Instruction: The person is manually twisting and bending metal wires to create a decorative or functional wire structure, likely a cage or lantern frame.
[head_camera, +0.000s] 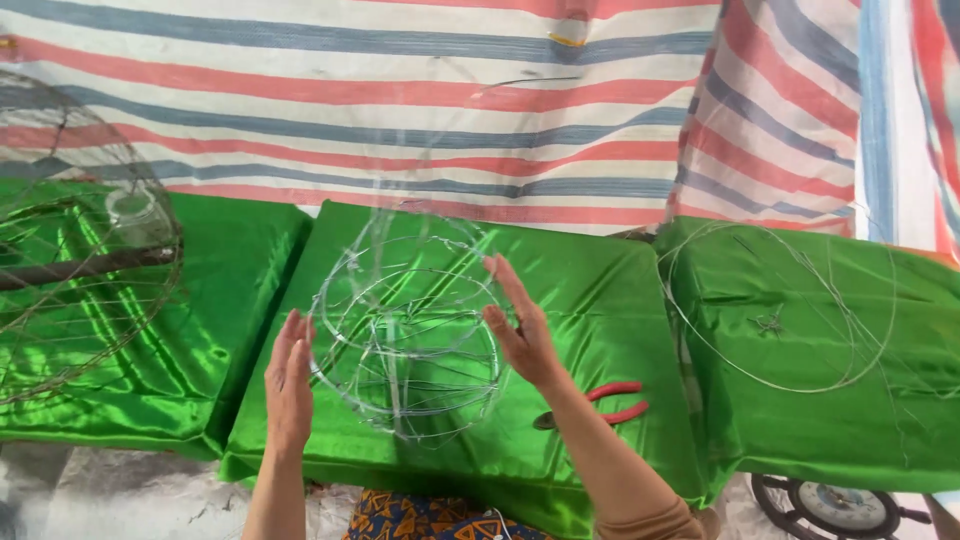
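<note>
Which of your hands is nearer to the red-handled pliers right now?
Right. The right hand is on the wire frame's right side, just up-left of the red-handled pliers; the left hand is across the frame, on its left side.

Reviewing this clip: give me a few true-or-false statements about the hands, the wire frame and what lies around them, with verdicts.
1. Both hands press flat against a round wire frame. True: left hand, right hand.
2. Red-handled pliers lie on the green cloth. True.
3. The pliers are in the left hand. False: they lie by the right forearm.
4. The backdrop is plain white. False: the striped tarpaulin is red, blue and white.
5. Loose wire hoops lie on the right cushion. True.
</note>
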